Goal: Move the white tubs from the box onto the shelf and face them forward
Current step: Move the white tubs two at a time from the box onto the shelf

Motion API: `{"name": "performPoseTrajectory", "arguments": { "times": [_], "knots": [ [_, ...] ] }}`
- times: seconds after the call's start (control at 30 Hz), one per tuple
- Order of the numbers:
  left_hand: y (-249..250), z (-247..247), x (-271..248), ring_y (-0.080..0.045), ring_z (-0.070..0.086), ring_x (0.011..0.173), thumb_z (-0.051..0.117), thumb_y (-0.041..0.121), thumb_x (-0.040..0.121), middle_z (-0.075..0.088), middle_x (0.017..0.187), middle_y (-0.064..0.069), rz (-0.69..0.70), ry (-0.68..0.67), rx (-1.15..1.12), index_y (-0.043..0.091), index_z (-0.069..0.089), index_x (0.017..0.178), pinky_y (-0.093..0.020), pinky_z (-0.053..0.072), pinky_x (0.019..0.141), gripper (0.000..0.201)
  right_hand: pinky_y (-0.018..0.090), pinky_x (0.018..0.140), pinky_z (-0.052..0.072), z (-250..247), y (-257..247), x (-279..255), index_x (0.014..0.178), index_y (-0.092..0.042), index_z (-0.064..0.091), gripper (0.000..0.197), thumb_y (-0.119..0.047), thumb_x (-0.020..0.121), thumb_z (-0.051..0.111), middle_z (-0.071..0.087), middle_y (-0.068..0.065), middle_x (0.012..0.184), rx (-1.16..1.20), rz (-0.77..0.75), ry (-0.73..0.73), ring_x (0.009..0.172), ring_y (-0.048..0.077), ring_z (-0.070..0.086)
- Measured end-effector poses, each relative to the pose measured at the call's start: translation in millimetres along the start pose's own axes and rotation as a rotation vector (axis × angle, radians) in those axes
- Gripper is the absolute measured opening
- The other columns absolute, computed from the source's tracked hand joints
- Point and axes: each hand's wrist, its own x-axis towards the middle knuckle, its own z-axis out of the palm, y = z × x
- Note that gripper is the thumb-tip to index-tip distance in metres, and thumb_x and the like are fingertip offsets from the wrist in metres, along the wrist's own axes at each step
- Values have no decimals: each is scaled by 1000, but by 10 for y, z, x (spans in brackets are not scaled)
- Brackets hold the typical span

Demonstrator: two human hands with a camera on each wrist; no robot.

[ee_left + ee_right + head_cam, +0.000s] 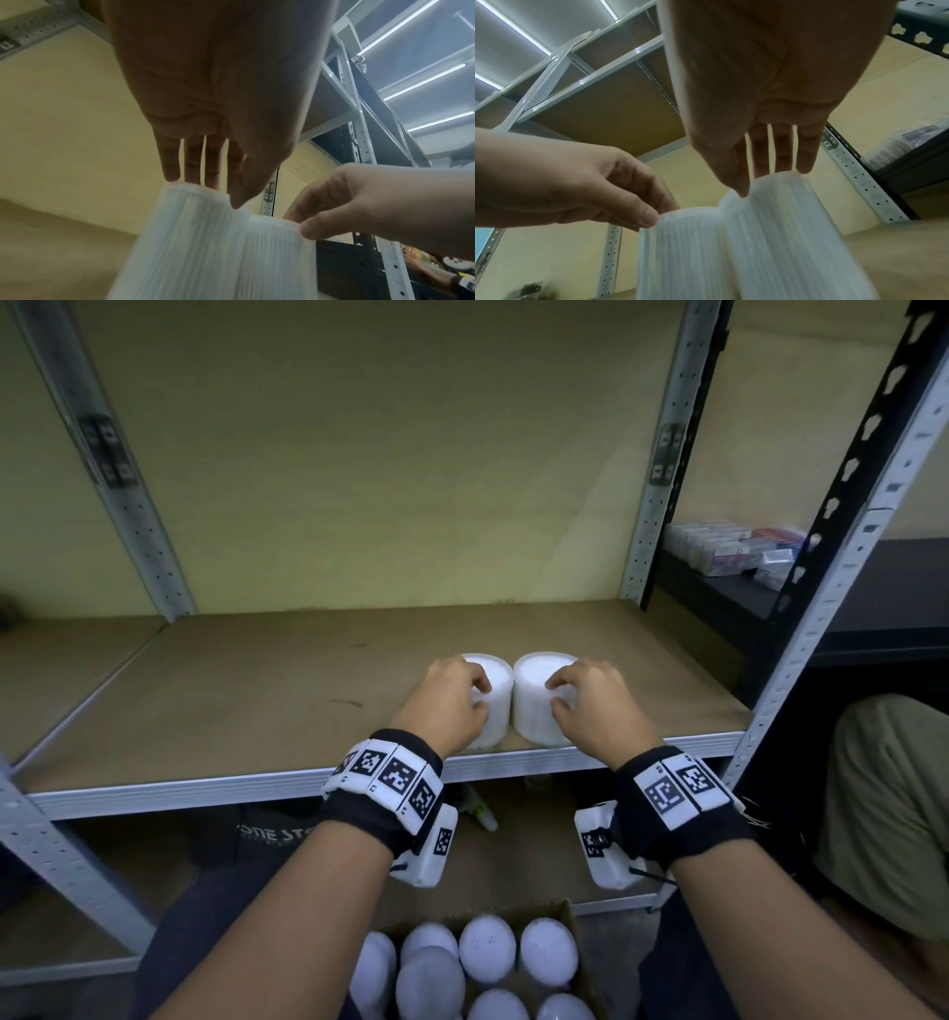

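Note:
Two white ribbed tubs stand side by side, touching, near the front edge of the brown shelf. My left hand grips the left tub from above, fingers over the lid's far side and thumb on its near rim. In the same way my right hand grips the right tub. The left wrist view shows my left hand on the left tub; in the right wrist view my right hand tops the right tub. Below, the cardboard box holds several more white tubs.
Grey perforated uprights frame the shelf, which stretches bare to the left and behind the tubs. A black rack at the right holds small packets. A person's khaki-clad leg is at the far right. Dark items lie on the lower shelf.

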Motion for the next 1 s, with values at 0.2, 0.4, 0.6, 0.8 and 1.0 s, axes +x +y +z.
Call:
{"name": "performPoseTrajectory", "arguments": {
  "times": [0.2,0.4,0.6,0.8,1.0],
  "knots": [
    [15,-18,37,-22,60,109,49,5,93,57,129,-6,-29,13,-6,17,68,111,-24,43,82,29,30,90,48,-39,-52,28,113,-16,69,26,-14,91,55,65,5,118,-17,33,28,110,21,60],
    [15,6,173,-25,63,103,49,7,92,55,128,-8,-57,-6,-17,17,68,110,-24,44,76,28,28,84,49,-4,7,175,108,-16,71,24,-14,90,56,69,3,113,16,71,27,105,22,63],
    [-2,66,528,-26,64,103,54,8,91,58,126,-10,-54,-45,-7,14,69,108,-26,46,75,24,32,86,51,55,97,506,105,-17,73,23,-14,89,57,69,4,113,31,139,13,104,25,65],
    [-10,94,1024,-25,64,102,58,3,88,63,121,-10,-64,-83,-15,10,72,104,-24,46,78,22,39,91,55,80,208,996,100,-13,73,17,-11,88,61,69,8,111,66,181,-67,102,28,65],
    [-67,155,1542,-24,64,103,60,1,86,64,120,-10,-79,-122,-30,9,72,103,-22,45,79,21,35,89,54,115,291,1498,97,-10,73,15,-9,87,60,69,9,110,7,182,-114,99,28,66]
  ]
}}
